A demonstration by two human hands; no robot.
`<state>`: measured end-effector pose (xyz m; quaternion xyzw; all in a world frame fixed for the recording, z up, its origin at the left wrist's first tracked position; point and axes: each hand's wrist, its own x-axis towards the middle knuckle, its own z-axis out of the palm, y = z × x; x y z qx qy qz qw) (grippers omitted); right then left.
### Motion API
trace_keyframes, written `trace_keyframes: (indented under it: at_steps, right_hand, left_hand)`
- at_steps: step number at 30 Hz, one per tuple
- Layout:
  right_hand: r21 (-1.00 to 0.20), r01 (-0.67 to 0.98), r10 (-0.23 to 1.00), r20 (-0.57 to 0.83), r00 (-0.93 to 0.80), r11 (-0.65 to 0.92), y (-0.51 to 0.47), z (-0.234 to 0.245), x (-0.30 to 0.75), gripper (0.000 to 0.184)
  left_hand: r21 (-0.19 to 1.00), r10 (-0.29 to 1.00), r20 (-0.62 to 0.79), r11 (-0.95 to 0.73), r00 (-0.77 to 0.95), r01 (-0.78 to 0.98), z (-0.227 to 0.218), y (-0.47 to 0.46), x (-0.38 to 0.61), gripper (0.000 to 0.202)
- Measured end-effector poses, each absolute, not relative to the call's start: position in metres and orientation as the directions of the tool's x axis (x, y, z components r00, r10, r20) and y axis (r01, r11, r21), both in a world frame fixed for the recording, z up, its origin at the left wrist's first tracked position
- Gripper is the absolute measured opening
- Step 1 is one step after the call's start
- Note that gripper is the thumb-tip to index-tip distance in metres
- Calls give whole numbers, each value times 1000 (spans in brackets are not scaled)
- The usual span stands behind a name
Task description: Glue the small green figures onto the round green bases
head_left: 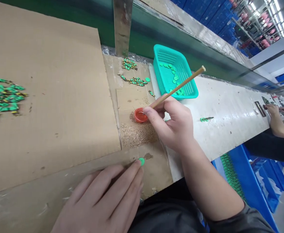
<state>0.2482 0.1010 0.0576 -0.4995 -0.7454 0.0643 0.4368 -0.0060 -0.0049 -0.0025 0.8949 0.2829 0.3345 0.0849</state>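
A thin wooden stick point(180, 85) slants up to the right from my right hand point(173, 124), whose thumb and fingers are closed around it. Its lower end is hidden behind my fingers, beside a small red cup point(141, 115) of reddish liquid. My left hand point(108, 197) lies low over the bench edge, fingers stretched forward. Its fingertips hold a small round green disc point(141, 161) by the edge; the thumb is hidden. Tiny gold-brown grains point(138, 135) are scattered on the cardboard below the cup.
A turquoise basket point(158, 77) with several green discs stands behind my right hand. Small green, yellow and black pieces point(137, 81) lie near it, with a larger pile point(5, 97) on the left cardboard point(66, 81). A co-worker's hands point(274, 111) are at far right.
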Motion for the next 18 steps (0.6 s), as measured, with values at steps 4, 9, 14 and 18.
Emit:
trace_keyframes:
  at_steps: [4, 9, 14, 18]
  right_hand:
    - [-526, 675, 790, 597, -139, 517, 101, 57, 249, 32]
    - [-515, 686, 787, 602, -138, 514, 101, 57, 248, 32]
    - [-510, 688, 780, 612, -131, 516, 101, 59, 247, 30]
    - [-543, 674, 772, 632, -64, 501, 90, 65, 244, 24]
  left_hand:
    - [353, 573, 561, -819, 597, 453, 0, -5, -3, 28]
    - [370, 593, 571, -803, 568, 466, 2, -4, 0, 24]
    - [369, 626, 569, -774, 533, 514, 2, -4, 2, 27]
    - [340, 620, 550, -779, 560, 528, 0, -7, -1, 34]
